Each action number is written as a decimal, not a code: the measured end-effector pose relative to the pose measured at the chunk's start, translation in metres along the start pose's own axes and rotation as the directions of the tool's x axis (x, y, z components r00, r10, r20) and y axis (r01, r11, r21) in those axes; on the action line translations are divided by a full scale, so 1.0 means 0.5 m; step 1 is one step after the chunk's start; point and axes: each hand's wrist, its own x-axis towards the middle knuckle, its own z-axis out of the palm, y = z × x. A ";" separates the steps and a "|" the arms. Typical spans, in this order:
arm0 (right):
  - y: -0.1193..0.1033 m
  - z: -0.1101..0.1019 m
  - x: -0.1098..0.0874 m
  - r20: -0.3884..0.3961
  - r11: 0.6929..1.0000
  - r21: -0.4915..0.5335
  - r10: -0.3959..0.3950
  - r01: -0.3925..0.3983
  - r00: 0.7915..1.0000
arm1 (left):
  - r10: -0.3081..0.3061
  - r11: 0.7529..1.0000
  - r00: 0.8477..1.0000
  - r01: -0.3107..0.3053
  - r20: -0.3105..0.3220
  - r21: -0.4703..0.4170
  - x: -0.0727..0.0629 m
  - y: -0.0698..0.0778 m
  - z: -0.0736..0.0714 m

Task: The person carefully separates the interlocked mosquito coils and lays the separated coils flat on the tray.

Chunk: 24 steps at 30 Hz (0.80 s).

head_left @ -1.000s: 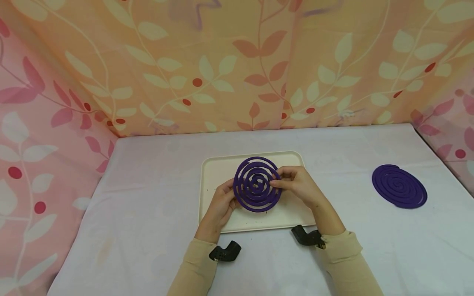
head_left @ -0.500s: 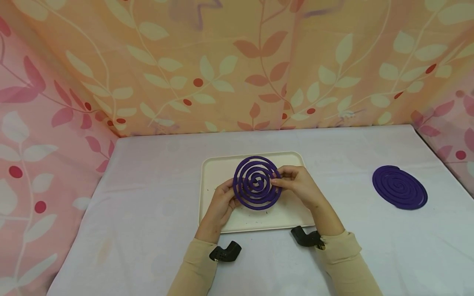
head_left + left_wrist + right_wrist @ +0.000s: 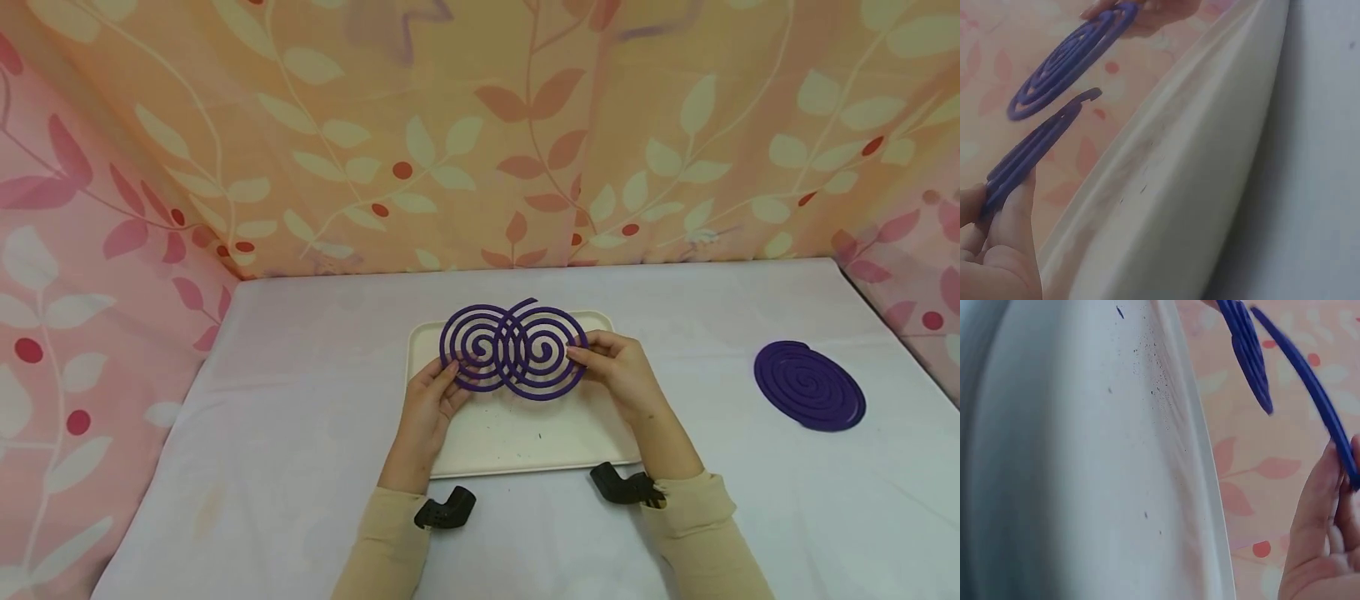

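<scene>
Two purple mosquito coils are held up over the cream tray [image 3: 487,442]. My left hand [image 3: 423,406] pinches the edge of the left coil [image 3: 481,347] between thumb and fingers. The right coil [image 3: 543,348] is pinched at its right edge by my right hand [image 3: 624,367]. In the head view the two spirals overlap in the middle, with the right one in front. A gap shows between the left coil [image 3: 1029,153] and the right coil [image 3: 1072,59] in the left wrist view. Small dark crumbs dot the tray floor in both wrist views.
A flat purple stack of coils [image 3: 810,386] lies on the white-covered table [image 3: 285,433], right of the tray. Floral curtains [image 3: 450,133] close off the back and both sides. Black wrist devices [image 3: 447,508] sit at the sleeves.
What looked like one coil in both hands is now two, drawn apart sideways. My left hand has moved left and slightly up with one coil; the right hand keeps the other.
</scene>
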 end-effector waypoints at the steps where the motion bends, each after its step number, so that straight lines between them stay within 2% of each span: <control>1: 0.000 -0.001 0.001 -0.024 1.000 0.018 0.014 -0.014 1.000 | 0.005 1.000 1.000 -0.006 -0.015 -0.005 0.001 0.004 -0.004; 4: 0.000 -0.003 0.003 -0.095 0.996 0.069 0.055 -0.049 0.994 | 0.018 0.999 0.998 -0.020 -0.055 -0.031 0.004 0.017 -0.015; 10: 0.001 -0.008 0.004 -0.182 0.981 0.177 0.118 -0.086 0.976 | 0.048 0.995 0.996 -0.055 -0.080 -0.084 0.008 0.030 -0.028; 14: 0.002 -0.009 0.005 -0.199 0.973 0.212 0.134 -0.091 0.971 | 0.050 0.994 0.996 -0.056 -0.067 -0.097 0.010 0.028 -0.030; 20: 0.007 -0.011 0.007 -0.203 0.968 0.234 0.140 -0.090 0.969 | 0.027 0.999 1.000 -0.027 -0.013 -0.038 0.012 0.020 -0.032; 24: 0.011 -0.013 0.007 -0.166 0.968 0.229 0.145 -0.104 0.975 | 0.008 1.000 1.000 -0.008 0.015 0.007 0.013 0.015 -0.033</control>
